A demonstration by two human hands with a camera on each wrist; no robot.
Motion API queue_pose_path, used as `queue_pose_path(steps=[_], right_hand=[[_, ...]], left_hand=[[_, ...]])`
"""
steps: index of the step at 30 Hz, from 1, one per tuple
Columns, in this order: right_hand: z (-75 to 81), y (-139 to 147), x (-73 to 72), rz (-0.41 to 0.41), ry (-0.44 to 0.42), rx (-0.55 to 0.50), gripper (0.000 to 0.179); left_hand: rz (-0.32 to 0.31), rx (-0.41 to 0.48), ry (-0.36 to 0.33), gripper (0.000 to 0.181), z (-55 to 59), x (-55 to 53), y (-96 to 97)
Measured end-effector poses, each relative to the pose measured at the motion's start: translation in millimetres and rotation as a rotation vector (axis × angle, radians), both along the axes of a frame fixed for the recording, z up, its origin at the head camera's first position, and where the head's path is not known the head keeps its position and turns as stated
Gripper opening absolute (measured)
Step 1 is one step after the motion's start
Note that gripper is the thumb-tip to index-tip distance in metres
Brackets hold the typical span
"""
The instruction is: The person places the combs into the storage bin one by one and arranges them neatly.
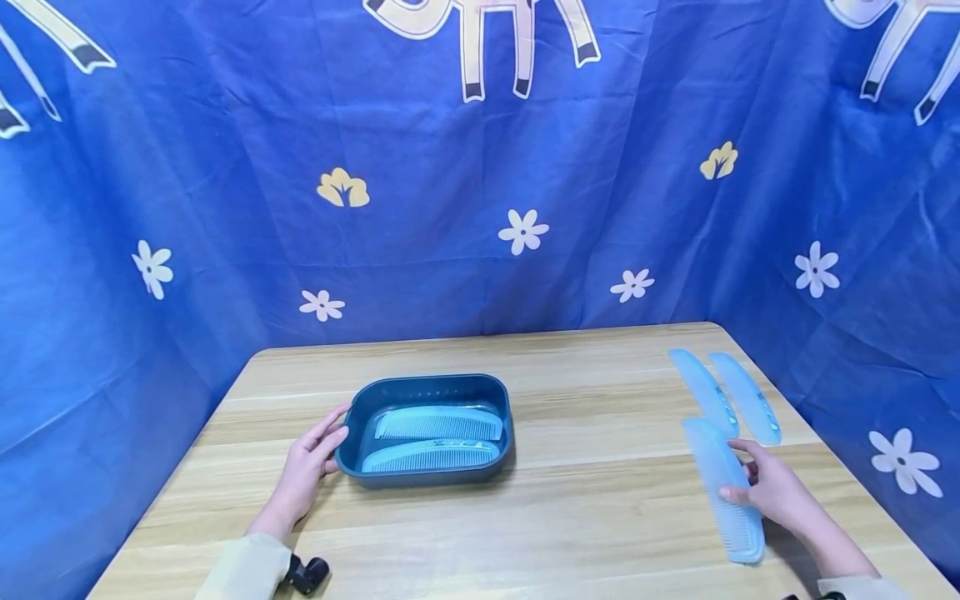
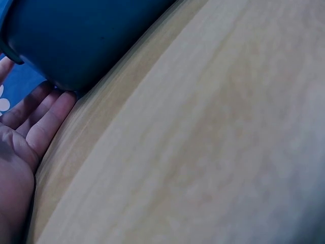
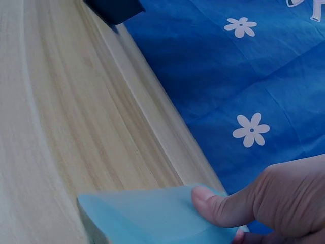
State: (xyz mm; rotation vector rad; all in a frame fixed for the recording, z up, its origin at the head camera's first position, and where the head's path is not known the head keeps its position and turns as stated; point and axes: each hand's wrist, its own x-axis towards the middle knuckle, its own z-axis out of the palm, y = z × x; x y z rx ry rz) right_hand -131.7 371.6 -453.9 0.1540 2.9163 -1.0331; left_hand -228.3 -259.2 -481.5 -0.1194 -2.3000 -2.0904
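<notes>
My right hand point(image 1: 768, 483) pinches a light blue comb point(image 1: 716, 483) at the table's right side. In the right wrist view, the thumb point(image 3: 208, 203) lies across the comb's point(image 3: 147, 213) face. Two more light blue combs, the left one point(image 1: 701, 387) and the right one point(image 1: 746, 400), lie just beyond that hand. My left hand point(image 1: 311, 458) touches the left side of a dark teal basin point(image 1: 427, 477). The left wrist view has its fingertips against the basin's point(image 2: 81, 46) lower wall. Inside, a rear comb point(image 1: 438, 421) and a front comb point(image 1: 431, 456) lie side by side.
The wood-grain table point(image 1: 577, 517) carries everything. A blue patterned cloth point(image 1: 442, 275) hangs behind it and along both sides. A small black device point(image 1: 307, 575) is at the left sleeve.
</notes>
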Motion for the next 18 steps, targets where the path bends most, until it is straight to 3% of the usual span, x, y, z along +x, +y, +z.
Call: queue_pose_path(steps=[18], right_hand=[[-0.7, -8.9, 2.9, 0.044, 0.081, -0.187, 0.065]], left_hand=[[-0.006, 0.014, 0.019, 0.052, -0.4, 1.2, 0.9]])
